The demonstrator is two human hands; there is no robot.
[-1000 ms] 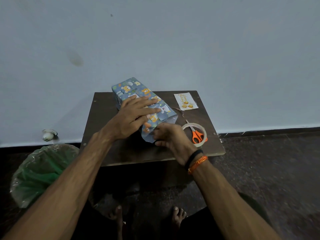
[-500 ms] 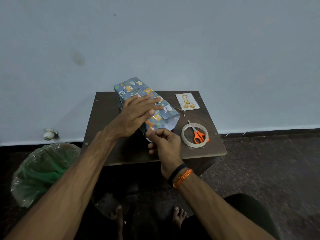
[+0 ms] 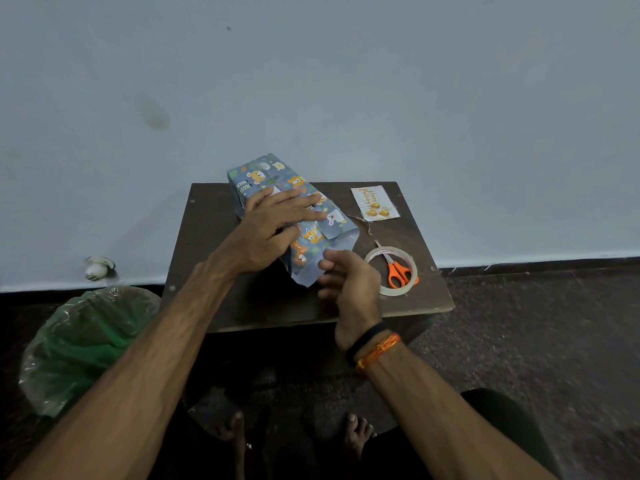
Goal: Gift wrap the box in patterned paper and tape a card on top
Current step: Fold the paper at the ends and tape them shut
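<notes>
Head view: we see the left hand point(image 3: 273, 230) pressing flat, fingers straight, on top of the box wrapped in bear-patterned paper point(image 3: 277, 181), which lies slantwise on the small dark table point(image 3: 214, 244). The right hand point(image 3: 349, 282) has its fingers curled at the open, unfolded paper end point(image 3: 308, 273) nearest us; we cannot tell whether it pinches the paper. Just right of that hand lies a roll of clear tape point(image 3: 391, 270) with orange-handled scissors point(image 3: 398, 271) resting across it. The card point(image 3: 372, 202) lies at the table's far right corner. A green-lined bin point(image 3: 83, 344) stands on the floor to the left.
</notes>
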